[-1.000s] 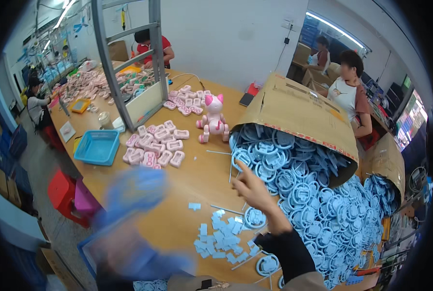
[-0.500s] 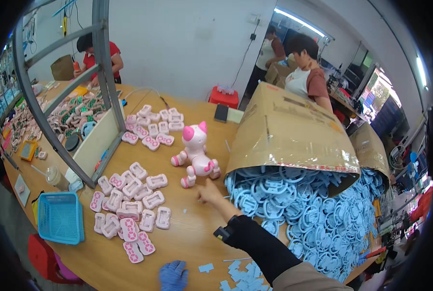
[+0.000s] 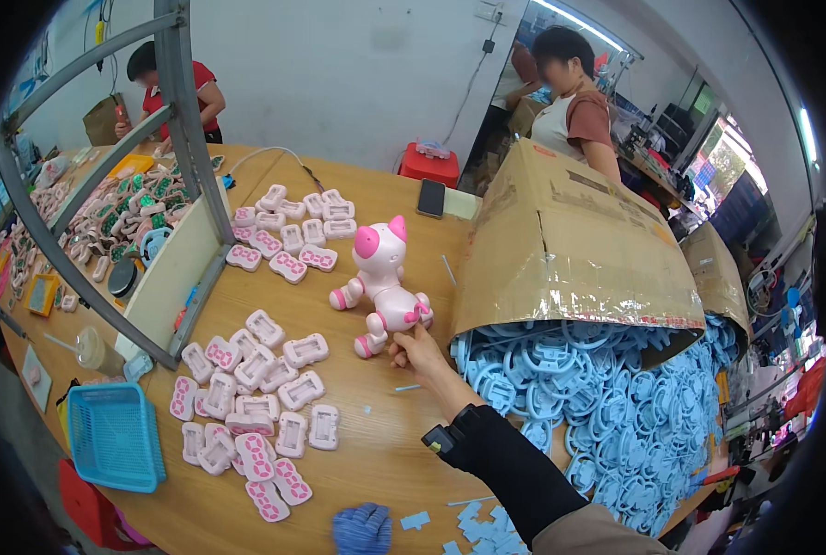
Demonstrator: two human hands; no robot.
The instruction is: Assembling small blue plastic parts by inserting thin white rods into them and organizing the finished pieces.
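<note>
A white and pink toy dog [image 3: 385, 277] stands on the wooden table with its back end toward me. My right hand [image 3: 416, 353], bare below a black sleeve, is at its rear. One finger reaches up to the pink tail; the thumb side is apart, near the hind leg, and nothing is visibly gripped. At the lower edge my left hand [image 3: 362, 530], in a blue knit glove, has its fingers curled in; what they may hold is hidden. Several pale pink bone-shaped controllers [image 3: 265, 370] lie left of the dog.
A cardboard box [image 3: 579, 250] spills light blue plastic rings [image 3: 625, 416] at the right. A blue basket [image 3: 117, 435] and a grey metal frame [image 3: 183, 120] stand left. Flat blue pieces [image 3: 477, 529] lie near me; a phone [image 3: 431, 198] lies farther back. Two people work beyond the table.
My right hand has moved up from the table to the toy dog's rear, and a finger now meets the tail. The view has shifted slightly. The dog stands in the same spot.
</note>
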